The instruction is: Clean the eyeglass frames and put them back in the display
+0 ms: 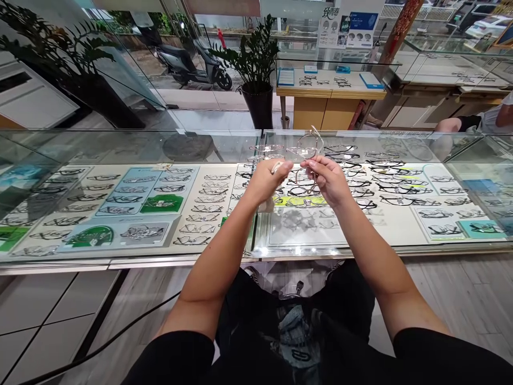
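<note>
Above the glass counter, my right hand [329, 179] pinches a pair of thin-framed eyeglasses [308, 143] near the middle. The glasses are turned on end, one round rim above the fingers and the other below. My left hand [267, 181] is closed just to the left, its thumb pointing at the glasses with a small gap between. A bit of pale, soft material, which looks like a cloth [266, 205], shows under the left hand and between its fingers. Beneath both hands, rows of eyeglasses [304, 191] lie inside the display case.
The glass display counter [256, 251] spans the view, with more eyeglasses [212, 191] on trays inside. A dark stool [188, 147] and potted plant [256, 101] stand beyond it. Part of another person [497, 115] is at the far right. A black cable [120, 334] runs at lower left.
</note>
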Motion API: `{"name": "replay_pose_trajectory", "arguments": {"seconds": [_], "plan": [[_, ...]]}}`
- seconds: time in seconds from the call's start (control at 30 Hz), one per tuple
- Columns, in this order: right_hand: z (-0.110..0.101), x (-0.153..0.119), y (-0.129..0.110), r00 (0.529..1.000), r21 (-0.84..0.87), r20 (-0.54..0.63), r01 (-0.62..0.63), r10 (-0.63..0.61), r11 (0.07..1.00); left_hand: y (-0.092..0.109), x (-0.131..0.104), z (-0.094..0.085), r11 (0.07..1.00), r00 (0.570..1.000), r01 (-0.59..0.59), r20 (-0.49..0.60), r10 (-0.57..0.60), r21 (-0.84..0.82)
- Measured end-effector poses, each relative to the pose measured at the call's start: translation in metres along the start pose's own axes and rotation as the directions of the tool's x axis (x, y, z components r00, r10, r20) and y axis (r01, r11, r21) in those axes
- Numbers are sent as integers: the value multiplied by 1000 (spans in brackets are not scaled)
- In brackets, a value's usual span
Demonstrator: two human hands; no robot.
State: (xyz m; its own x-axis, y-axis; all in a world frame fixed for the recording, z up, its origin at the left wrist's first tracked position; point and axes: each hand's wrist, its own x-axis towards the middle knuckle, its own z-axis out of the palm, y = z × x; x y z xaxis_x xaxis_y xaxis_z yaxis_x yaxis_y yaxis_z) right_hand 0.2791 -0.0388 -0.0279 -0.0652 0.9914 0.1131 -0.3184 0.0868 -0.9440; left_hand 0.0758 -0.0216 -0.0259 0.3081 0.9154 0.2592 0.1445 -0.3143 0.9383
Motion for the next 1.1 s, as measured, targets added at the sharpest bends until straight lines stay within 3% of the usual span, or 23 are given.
{"name": "replay_pose_trajectory", "arguments": {"seconds": [0.23,0.4,0.5,0.6,0.67,0.73,0.8,0.93,1.0,1.1], "plan": [[2,-7,4,982,-101,187,-17,36,995,-6,3,-6,997,990,-65,-120,70,48],[3,-7,3,983,-93,175,-38,54,995,3,4,-14,994,987,-88,-140,79,-61],[2,-4,1,986,-65,163,-37,47,997,9,8,-47,994,964,-98,-254,81,-55],[-1,-2,0,987,-40,160,-22,28,999,11,12,-101,994,914,-106,-392,109,30],[-3,-1,1,987,-21,160,-18,21,1000,7,12,-137,958,827,-118,-509,240,261],[-4,-1,1,987,-7,158,-16,17,1000,-1,10,-164,889,764,-88,-542,349,449],[-5,-1,2,989,-10,150,-14,15,1000,-15,7,-179,825,748,43,-566,348,564],[-4,-3,1,990,-34,143,-17,22,999,-53,4,-175,764,805,300,-582,119,571],[-3,-3,0,990,-34,137,-22,26,999,-71,6,-168,753,824,367,-566,9,546],[-1,-2,0,992,-15,121,-30,31,999,-88,8,-161,735,842,397,-537,-54,550]]}}
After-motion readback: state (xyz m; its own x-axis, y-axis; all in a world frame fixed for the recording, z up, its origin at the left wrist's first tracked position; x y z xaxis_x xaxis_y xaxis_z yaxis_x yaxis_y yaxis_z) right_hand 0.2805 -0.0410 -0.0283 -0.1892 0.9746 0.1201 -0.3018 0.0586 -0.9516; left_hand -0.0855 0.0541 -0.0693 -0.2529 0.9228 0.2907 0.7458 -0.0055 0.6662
